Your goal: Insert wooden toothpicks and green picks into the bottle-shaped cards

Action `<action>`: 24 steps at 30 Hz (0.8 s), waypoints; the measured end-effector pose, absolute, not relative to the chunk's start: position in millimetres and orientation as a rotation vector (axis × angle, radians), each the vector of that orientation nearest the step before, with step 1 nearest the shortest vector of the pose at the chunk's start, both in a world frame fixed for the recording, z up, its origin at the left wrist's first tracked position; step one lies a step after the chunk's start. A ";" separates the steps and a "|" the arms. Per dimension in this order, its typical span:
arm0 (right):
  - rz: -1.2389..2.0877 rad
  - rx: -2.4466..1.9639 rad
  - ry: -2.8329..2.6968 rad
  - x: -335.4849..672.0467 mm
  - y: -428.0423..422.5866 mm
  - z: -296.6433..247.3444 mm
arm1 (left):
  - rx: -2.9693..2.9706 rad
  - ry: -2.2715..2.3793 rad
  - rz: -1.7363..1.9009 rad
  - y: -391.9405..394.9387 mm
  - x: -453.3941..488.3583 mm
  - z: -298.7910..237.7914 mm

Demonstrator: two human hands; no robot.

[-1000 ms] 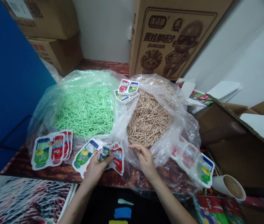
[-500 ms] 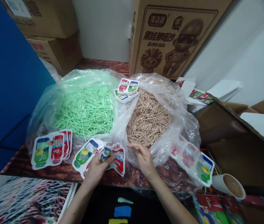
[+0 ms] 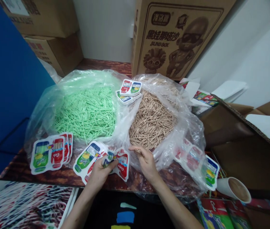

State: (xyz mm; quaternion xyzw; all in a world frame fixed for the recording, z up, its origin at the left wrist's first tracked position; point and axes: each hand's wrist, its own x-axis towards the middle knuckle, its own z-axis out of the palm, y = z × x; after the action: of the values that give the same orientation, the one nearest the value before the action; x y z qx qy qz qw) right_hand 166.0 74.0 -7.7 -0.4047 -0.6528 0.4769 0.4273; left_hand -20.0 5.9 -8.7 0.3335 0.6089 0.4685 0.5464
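Note:
My left hand (image 3: 100, 172) grips a printed packet (image 3: 121, 162) with red and green bottle pictures, held above a small stack of the same packets (image 3: 87, 157) at the table's front. My right hand (image 3: 145, 160) is closed in a pinch on a few tan sticks at the near edge of the clear bag of tan sticks (image 3: 152, 122). To the left lies a clear bag of green sticks (image 3: 86, 111). Filled packets (image 3: 51, 154) lie at the front left.
More packets (image 3: 128, 90) rest between the two bags, and others (image 3: 208, 173) lie at the right under plastic. A paper cup (image 3: 236, 189) stands at the front right beside an open cardboard box (image 3: 249, 149). Printed cartons (image 3: 173, 35) stand behind.
The view has shifted slightly. My right hand has moved a little left toward the packet, and my left hand has tilted the packet toward it.

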 end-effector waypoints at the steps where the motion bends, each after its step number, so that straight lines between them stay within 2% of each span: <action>1: 1.186 -1.009 -1.640 165.4 74.3 -7.3 | 0.790 1.437 1.109 6.0 -19.8 -7.4; 13: 1.220 -1.003 -1.644 160.7 79.1 -1.7 | 1.175 1.516 1.135 9.8 -21.8 -3.6; 20: 1.826 -0.825 -0.844 149.8 100.6 35.5 | 1.158 1.458 1.076 10.1 -16.8 -0.9; 24: 2.013 -0.719 -0.723 140.7 107.5 51.5 | 1.002 1.393 1.096 11.7 -12.2 2.6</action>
State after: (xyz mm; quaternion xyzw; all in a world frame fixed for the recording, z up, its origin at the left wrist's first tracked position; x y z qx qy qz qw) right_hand 140.7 107.5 51.5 -0.2880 -0.2897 0.8061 0.4282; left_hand -12.2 11.7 2.6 0.4188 0.5824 0.4581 0.5249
